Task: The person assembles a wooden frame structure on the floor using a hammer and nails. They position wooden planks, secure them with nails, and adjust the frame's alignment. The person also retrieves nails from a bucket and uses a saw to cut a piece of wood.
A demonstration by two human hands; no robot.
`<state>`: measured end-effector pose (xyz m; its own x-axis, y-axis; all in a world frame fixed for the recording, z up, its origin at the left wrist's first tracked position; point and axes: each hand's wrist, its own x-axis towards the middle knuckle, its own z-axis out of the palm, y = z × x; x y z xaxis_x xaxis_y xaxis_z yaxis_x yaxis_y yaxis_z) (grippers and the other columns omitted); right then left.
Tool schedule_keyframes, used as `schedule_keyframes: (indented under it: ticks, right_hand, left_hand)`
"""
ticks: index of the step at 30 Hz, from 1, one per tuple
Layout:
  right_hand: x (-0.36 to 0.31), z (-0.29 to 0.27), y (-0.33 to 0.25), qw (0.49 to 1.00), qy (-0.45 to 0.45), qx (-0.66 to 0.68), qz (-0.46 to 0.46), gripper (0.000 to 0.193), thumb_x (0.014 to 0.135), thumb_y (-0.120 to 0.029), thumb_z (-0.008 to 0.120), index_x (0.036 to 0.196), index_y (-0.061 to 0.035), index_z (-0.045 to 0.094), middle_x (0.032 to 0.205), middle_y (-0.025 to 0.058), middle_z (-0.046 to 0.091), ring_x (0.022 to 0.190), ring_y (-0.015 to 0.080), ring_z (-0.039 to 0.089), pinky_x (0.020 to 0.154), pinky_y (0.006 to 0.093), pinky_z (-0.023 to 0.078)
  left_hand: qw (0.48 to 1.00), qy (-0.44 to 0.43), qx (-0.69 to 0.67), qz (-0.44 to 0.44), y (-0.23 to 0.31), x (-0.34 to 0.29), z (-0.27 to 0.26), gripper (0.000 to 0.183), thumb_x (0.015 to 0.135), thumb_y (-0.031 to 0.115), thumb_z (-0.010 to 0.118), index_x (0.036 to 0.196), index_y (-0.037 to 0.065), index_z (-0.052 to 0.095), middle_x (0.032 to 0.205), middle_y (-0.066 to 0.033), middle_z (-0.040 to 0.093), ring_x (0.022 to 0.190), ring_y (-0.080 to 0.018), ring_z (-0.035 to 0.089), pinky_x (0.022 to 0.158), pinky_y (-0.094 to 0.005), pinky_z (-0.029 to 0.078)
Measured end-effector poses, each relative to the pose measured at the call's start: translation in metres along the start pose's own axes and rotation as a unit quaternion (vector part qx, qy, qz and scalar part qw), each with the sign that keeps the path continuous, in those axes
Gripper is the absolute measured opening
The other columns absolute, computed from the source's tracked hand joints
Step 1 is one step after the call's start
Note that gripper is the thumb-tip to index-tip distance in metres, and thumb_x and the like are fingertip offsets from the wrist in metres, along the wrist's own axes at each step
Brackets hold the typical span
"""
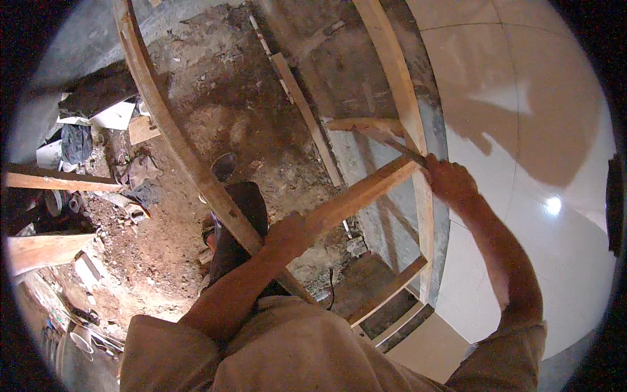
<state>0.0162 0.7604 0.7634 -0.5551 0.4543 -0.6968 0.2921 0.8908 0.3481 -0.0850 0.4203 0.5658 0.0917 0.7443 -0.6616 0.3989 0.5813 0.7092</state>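
My left hand (287,236) is closed round the near end of a short wooden batten (362,196), beside a long wooden beam (189,157). The batten slants up to the right, and its far end meets a second long beam (401,85) next to the tiled wall. At that joint my right hand (452,181) is closed on a thin, dark, blade-like tool (403,149). The tool points up and left across the batten's end; its kind is not clear, and the palm hides its grip end.
Another crosspiece (366,123) lies just beyond the joint. Lower down, a wooden rung (392,291) joins the right beam. Loose sticks (307,117) lie on the dirt floor. Rubble and scraps (137,176) cover the left, where two cut timbers (52,251) jut in.
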Motion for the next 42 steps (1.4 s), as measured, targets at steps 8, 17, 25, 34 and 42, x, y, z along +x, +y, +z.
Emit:
schedule_keyframes:
  ticks: [8,17,25,34,42]
  right_hand:
    - [-0.053,-0.037,-0.041,0.934,0.100,0.271,0.210,0.031,0.106,-0.030,0.044,0.112,-0.0007,0.051,0.089,0.0301,0.067,0.087,0.0508,0.066,0.073,0.0590,0.053]
    - [-0.116,0.022,-0.057,0.919,0.115,0.287,0.246,0.030,0.104,-0.027,0.050,0.124,-0.0041,0.051,0.097,0.0266,0.066,0.088,0.0472,0.067,0.071,0.0564,0.053]
    - [-0.062,-0.011,-0.086,0.984,0.126,0.124,0.004,0.049,0.097,-0.023,0.060,0.142,-0.0091,0.047,0.103,0.0211,0.067,0.083,0.0373,0.071,0.067,0.0490,0.059]
    - [-0.023,-0.025,-0.083,0.995,0.060,0.078,0.007,0.042,0.097,-0.021,0.056,0.135,-0.0059,0.049,0.096,0.0216,0.066,0.079,0.0378,0.071,0.065,0.0477,0.061]
    - [-0.045,0.058,0.003,0.975,0.069,0.135,0.160,0.029,0.099,-0.019,0.053,0.122,-0.0024,0.051,0.079,0.0233,0.068,0.073,0.0389,0.070,0.063,0.0503,0.057]
  left_hand:
    - [0.997,0.029,0.039,-0.057,0.005,-0.006,0.005,0.052,0.097,0.044,0.060,0.115,-0.004,0.061,0.104,-0.0242,0.067,0.098,-0.0423,0.070,0.088,-0.0509,0.056]
    - [0.985,0.047,0.145,0.080,-0.038,0.034,0.059,0.041,0.096,0.036,0.062,0.108,-0.003,0.063,0.105,-0.0273,0.069,0.099,-0.0442,0.069,0.084,-0.0510,0.057]
    - [0.998,0.057,0.031,0.016,-0.028,0.015,0.034,0.034,0.098,0.034,0.057,0.108,0.002,0.067,0.091,-0.0227,0.066,0.085,-0.0438,0.069,0.078,-0.0515,0.058]
    - [0.997,0.059,0.044,-0.001,-0.044,0.015,0.046,0.030,0.101,0.027,0.052,0.124,0.012,0.064,0.091,-0.0204,0.065,0.083,-0.0386,0.069,0.071,-0.0493,0.059]
    - [0.965,0.052,0.201,0.162,-0.002,0.015,0.015,0.030,0.102,0.027,0.051,0.121,0.007,0.064,0.096,-0.0234,0.063,0.085,-0.0415,0.068,0.073,-0.0503,0.059]
